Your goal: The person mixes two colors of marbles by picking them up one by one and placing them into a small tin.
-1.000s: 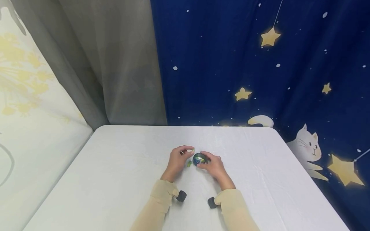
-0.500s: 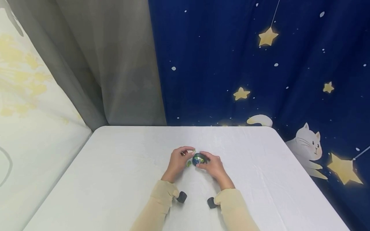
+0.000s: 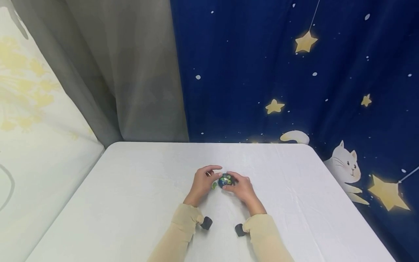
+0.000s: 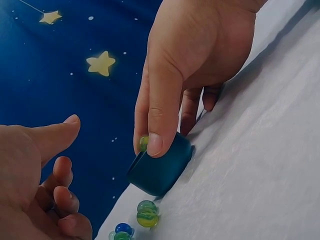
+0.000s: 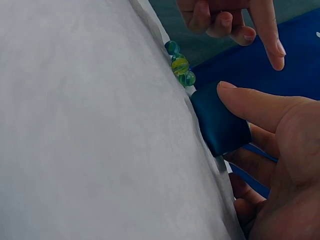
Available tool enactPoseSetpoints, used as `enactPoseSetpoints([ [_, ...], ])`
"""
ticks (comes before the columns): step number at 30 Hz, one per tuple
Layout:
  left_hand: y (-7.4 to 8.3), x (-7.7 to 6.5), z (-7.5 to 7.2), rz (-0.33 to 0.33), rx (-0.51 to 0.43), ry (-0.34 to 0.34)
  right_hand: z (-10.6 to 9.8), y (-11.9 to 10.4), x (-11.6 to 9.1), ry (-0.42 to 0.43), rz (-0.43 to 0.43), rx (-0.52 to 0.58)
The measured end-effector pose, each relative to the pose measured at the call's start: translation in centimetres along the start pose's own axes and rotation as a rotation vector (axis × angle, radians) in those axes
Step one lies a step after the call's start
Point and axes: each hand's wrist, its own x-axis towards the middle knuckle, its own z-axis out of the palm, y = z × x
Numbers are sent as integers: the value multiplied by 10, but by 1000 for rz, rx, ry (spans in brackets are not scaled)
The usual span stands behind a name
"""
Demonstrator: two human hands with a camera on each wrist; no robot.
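My right hand (image 3: 242, 185) holds a small dark teal cup (image 5: 220, 120) on the white tabletop, thumb on the near side and fingers behind it. Blue and green glass marbles (image 3: 225, 179) fill the cup's mouth in the head view. A yellow-green marble (image 4: 144, 143) shows at the rim beside the right thumb. Just left of the cup, my left hand (image 3: 203, 180) hovers with index finger and thumb apart, holding nothing. Several loose green, yellow and blue marbles (image 4: 148, 214) lie on the table close to the cup, partly under the left hand in the head view.
The white-covered table (image 3: 147, 171) reaches back to a grey curtain (image 3: 147, 72) and a navy curtain (image 3: 235, 72) with stars. Black blocks (image 3: 207, 223) sit at both wrists, by the beige sleeves (image 3: 186, 218).
A small green marble was pinched in the left fingertips; they have let go of it and shifted slightly right, nearer the cup. The cup's mouth shows more marbles. The right hand keeps its hold.
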Motion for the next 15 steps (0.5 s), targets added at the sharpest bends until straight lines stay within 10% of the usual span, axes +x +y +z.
enactPoseSetpoints([
  [15, 1, 1, -7, -113, 66, -26, -1, 0, 0, -11, 9, -4],
])
